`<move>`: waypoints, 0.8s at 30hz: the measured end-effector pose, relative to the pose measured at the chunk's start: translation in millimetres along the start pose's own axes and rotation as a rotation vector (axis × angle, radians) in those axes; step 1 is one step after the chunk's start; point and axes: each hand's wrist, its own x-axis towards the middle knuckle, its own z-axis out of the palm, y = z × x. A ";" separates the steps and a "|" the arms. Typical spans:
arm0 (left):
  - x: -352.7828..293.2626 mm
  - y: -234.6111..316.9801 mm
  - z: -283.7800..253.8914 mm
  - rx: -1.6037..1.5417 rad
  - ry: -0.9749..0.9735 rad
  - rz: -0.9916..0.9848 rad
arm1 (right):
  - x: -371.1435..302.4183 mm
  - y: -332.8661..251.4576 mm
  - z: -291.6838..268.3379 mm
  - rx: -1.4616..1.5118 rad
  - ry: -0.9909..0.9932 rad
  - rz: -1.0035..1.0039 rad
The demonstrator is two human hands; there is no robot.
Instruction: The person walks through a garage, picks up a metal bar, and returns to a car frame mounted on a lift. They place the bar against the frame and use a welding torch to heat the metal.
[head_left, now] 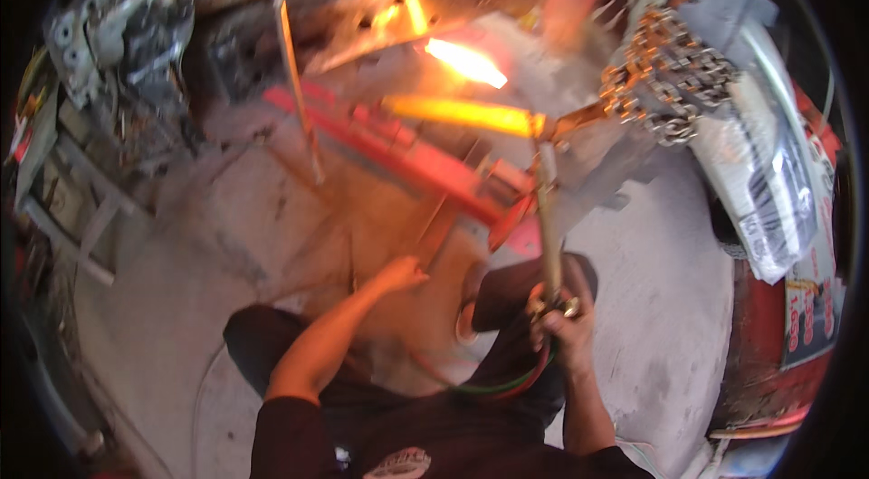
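My right hand is closed around the valve end of a long brass-coloured gas torch, above my right knee. Green and red hoses trail from it across my lap. The torch's far end meets a bright yellow-orange bar-like shape. A white-hot glare shines beyond; whether it is flame or glowing metal I cannot tell. My left hand is closed in front of my left knee, beside a thin dark bar. Whether it grips that bar is unclear.
A red steel beam lies slantwise ahead. A heap of rusty chain hangs at far right, by a plastic-wrapped panel. Dented vehicle metalwork spans the far left. An upright rod stands ahead. A grey metal frame stands left.
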 end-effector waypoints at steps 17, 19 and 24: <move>-79.0 -159.4 64.8 0.173 0.045 -0.504 | 82.3 56.1 -22.8 -0.002 0.136 0.082; -71.4 -158.0 73.4 0.111 0.051 -0.446 | 83.4 55.2 -25.5 -0.040 0.201 0.131; -15.3 -177.4 66.4 0.236 0.450 -0.462 | 92.2 53.4 -30.6 0.037 0.069 0.125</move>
